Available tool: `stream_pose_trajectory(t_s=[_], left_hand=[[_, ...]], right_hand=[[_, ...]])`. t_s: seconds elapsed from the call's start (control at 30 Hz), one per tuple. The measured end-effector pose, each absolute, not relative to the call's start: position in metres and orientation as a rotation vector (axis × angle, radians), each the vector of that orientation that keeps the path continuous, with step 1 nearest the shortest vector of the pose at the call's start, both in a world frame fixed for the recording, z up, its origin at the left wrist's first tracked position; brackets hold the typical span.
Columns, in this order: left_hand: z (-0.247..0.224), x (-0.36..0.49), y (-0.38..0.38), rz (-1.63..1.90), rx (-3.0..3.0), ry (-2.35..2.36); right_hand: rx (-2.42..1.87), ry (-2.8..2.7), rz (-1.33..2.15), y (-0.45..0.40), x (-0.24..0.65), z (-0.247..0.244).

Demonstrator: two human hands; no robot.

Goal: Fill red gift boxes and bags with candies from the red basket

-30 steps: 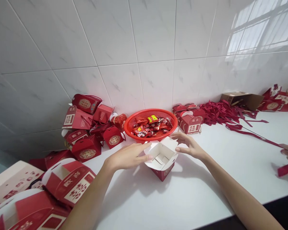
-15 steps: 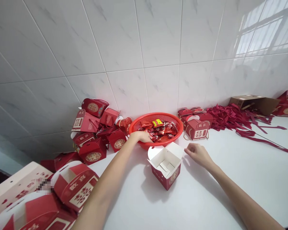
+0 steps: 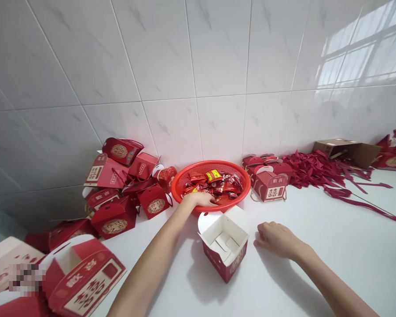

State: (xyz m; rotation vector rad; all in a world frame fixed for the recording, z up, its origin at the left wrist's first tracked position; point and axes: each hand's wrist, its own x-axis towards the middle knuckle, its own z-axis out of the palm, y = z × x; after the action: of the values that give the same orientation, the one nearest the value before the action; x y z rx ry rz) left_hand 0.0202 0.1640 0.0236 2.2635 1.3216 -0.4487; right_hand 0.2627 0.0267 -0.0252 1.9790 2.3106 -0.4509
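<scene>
Red-wrapped candies (image 3: 222, 185) lie in a red plastic basket (image 3: 178, 180) near the wall. My left hand (image 3: 199, 200) reaches over the basket's front rim among the candies; its fingertips are partly hidden, so its grip cannot be made out. In front of the basket stands an open red box (image 3: 222, 251) with a white inside, its flaps up and no candy visible in it. To the right of that box, my right hand (image 3: 273, 237) is closed just above or on the white table, with nothing visible in it and not touching the box.
Red boxes (image 3: 115, 220) are piled left of the basket, with larger ones (image 3: 86, 281) at the front left. Right of the basket are small boxes (image 3: 272, 187), dark red ribbons (image 3: 310, 169) and an open cardboard box (image 3: 359, 152). A tiled wall (image 3: 218, 123) stands behind.
My right hand has drawn back from the open box's flap, nearer to me. My left hand has shifted slightly within the basket's front part. The view has shifted a little.
</scene>
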Motion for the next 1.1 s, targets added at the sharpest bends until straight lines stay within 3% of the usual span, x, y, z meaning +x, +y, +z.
stream_pose_trajectory(t_s=[0.4,0.87,1.1], left_hand=[[0.032,0.023,0.15,-0.252,2.295,1.348],[0.032,0.022,0.144,0.655,2.173,1.479],[0.031,0.021,0.144,0.666,2.171,1.464]], right_hand=[[1.872,2.44,-0.627,0.044,0.262,-0.031],[1.767,2.328,-0.79,0.055,0.267,-0.02],[1.54,2.003,-0.936,0.084,0.249,-0.008]])
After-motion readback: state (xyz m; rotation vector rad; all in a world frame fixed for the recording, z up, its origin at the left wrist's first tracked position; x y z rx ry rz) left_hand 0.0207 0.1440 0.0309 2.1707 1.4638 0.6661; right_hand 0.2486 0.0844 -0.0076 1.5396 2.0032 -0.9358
